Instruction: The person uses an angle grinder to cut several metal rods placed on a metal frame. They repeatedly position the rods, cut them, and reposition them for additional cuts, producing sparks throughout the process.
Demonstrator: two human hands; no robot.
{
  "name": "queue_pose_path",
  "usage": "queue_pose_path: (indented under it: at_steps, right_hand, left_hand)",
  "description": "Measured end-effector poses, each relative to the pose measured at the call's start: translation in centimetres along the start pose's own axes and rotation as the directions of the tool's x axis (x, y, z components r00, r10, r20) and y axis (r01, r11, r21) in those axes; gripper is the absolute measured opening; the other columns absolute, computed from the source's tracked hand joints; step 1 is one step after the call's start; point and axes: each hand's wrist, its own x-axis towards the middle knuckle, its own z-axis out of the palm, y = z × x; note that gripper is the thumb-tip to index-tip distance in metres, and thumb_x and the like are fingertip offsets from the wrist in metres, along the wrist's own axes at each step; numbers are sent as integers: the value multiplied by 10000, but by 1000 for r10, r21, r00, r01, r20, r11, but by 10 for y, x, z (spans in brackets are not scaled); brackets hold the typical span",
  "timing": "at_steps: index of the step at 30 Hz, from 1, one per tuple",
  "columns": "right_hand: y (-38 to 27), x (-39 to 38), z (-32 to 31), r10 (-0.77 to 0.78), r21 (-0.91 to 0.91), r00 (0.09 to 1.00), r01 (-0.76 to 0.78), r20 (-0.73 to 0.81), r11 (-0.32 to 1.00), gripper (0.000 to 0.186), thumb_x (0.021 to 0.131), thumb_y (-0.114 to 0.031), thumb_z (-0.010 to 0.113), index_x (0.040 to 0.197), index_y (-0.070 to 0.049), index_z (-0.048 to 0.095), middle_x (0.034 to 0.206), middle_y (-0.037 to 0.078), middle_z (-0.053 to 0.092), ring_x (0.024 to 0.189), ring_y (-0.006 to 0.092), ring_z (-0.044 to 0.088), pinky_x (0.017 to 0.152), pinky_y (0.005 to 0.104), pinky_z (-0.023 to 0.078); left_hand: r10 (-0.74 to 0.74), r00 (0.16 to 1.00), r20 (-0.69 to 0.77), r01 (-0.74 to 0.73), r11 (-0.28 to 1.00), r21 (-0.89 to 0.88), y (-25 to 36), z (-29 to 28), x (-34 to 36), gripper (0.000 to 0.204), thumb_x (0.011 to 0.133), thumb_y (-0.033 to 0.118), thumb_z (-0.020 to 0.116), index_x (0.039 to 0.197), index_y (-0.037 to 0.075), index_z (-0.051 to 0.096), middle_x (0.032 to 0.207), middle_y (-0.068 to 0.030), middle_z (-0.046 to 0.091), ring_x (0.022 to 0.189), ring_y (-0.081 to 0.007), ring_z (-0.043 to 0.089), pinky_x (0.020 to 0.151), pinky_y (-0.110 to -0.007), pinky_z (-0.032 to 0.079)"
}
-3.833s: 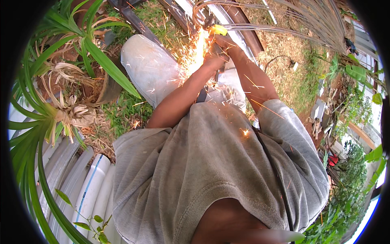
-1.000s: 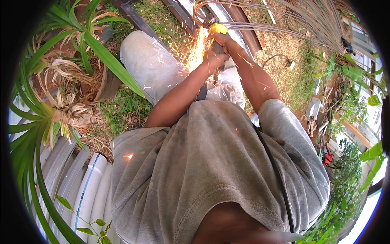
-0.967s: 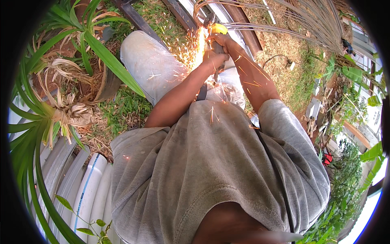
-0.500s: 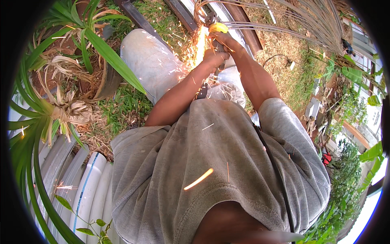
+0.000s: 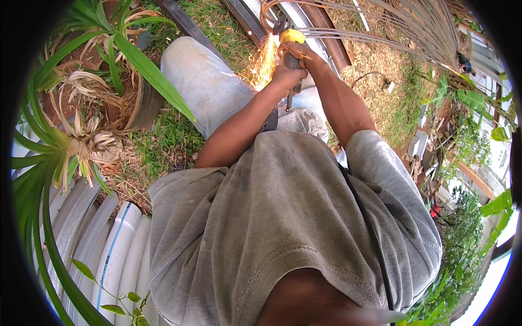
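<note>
An angle grinder (image 5: 292, 61) with a yellow head and a dark body is held out in front of me, at the top of the view. My right hand (image 5: 302, 50) is closed round it just behind the yellow part. Lower on the body, my left hand (image 5: 289, 77) wraps its fingers round the tool. Orange sparks (image 5: 265, 62) spray from the grinder's front down toward my left leg. Bent thin metal rods (image 5: 266, 12) pass close by the grinder's head; the exact contact point is hidden by glare and the tool.
Dark metal bars (image 5: 190, 27) and a brown bar (image 5: 330, 35) lie on the grass ahead. A bundle of long rods (image 5: 418, 30) spreads to the far right. Spiky plants (image 5: 65, 144) and pale pipes (image 5: 117, 252) flank my left. A black cord (image 5: 365, 212) runs over my shirt.
The spark spray has become smaller and dimmer, and the streaks over my shirt are gone. Both hands keep their grip in nearly the same place.
</note>
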Motion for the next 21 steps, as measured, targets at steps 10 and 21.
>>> queue_pose_path:
  at_steps: [10,21]
  right_hand:
    - [5,16,-6,58,-18,998,-58,0,998,454,731,-308,767,1115,-103,637,941,131,656,736,260,641,674,454,526]
    - [5,13,-6,-142,226,980,108,140,968,321,732,-253,779,981,-91,657,799,66,646,680,206,634,611,347,539]
  left_hand:
    - [11,1000,4,-11,999,-35,-3,1,6,207,727,87,757,862,-3,628,740,-102,597,555,-212,572,460,-400,474]
    - [6,1000,-20,-4,998,65,1,-1,8,170,788,107,754,896,1,676,740,-79,620,561,-188,581,482,-373,506]
